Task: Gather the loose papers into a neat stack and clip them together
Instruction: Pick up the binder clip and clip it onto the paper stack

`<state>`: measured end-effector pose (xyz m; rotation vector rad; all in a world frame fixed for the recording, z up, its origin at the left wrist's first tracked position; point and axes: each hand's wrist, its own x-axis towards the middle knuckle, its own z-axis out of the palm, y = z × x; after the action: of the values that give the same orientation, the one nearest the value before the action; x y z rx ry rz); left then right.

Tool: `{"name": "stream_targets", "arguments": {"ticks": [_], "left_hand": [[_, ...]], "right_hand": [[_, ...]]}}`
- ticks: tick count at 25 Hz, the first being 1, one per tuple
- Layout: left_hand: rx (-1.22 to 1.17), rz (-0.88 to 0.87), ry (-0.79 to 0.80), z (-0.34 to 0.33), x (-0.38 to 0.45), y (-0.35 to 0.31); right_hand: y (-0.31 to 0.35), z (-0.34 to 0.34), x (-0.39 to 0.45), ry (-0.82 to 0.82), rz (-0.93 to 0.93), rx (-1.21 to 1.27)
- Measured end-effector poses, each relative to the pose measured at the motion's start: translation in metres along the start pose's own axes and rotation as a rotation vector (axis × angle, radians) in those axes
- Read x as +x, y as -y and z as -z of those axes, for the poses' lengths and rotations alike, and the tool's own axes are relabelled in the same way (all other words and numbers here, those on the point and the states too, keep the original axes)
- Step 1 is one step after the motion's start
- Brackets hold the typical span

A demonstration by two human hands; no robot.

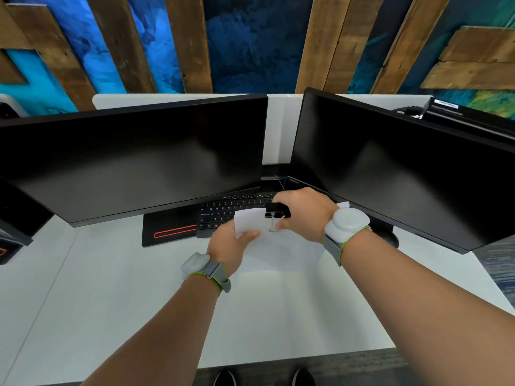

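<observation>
Two hands met above the white desk (111,288), before the black keyboard (223,211). The left hand (227,247) pinched the paper stack (249,222) at its seven o'clock corner; the right hand (302,214) squeezed a black binder clip (277,213) at two o'clock.

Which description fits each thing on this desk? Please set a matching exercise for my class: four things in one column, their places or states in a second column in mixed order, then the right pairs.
Things
1. binder clip
2. papers
3. keyboard
4. left monitor

Descriptions
A. lying on the desk behind the hands
B. dark screen, switched off
C. pinched in the right hand at the papers' top edge
D. white, held up by the left hand

Pairs: 1-C, 2-D, 3-A, 4-B
</observation>
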<state>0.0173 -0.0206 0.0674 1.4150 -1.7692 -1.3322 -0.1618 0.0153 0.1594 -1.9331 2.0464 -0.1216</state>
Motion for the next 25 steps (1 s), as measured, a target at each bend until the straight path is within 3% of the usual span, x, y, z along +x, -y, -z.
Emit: {"name": "stream_targets", "arguments": {"ticks": [4, 8, 11, 14, 20, 25], "left_hand": [[-0.096, 0.038, -0.084, 0.004, 0.005, 0.001], [-0.249, 0.087, -0.148, 0.018, 0.014, -0.001], [-0.306, 0.150, -0.205, 0.021, 0.020, -0.005], [-0.148, 0.149, -0.133, 0.018, 0.024, -0.005], [0.031, 0.334, 0.116, -0.012, 0.003, 0.031], [0.147, 0.371, 0.161, -0.032, -0.015, 0.073]], "right_hand": [[-0.022, 0.010, -0.005, 0.001, -0.127, -0.034], [-0.049, -0.006, -0.010, -0.286, -0.343, 0.601], [-0.060, -0.042, -0.017, -0.164, -0.393, 0.908], [-0.065, -0.083, -0.023, -0.066, -0.425, 0.742], [-0.072, -0.127, -0.023, 0.070, -0.569, 0.553], [-0.076, -0.164, -0.038, 0.190, -0.640, 0.523]]}}
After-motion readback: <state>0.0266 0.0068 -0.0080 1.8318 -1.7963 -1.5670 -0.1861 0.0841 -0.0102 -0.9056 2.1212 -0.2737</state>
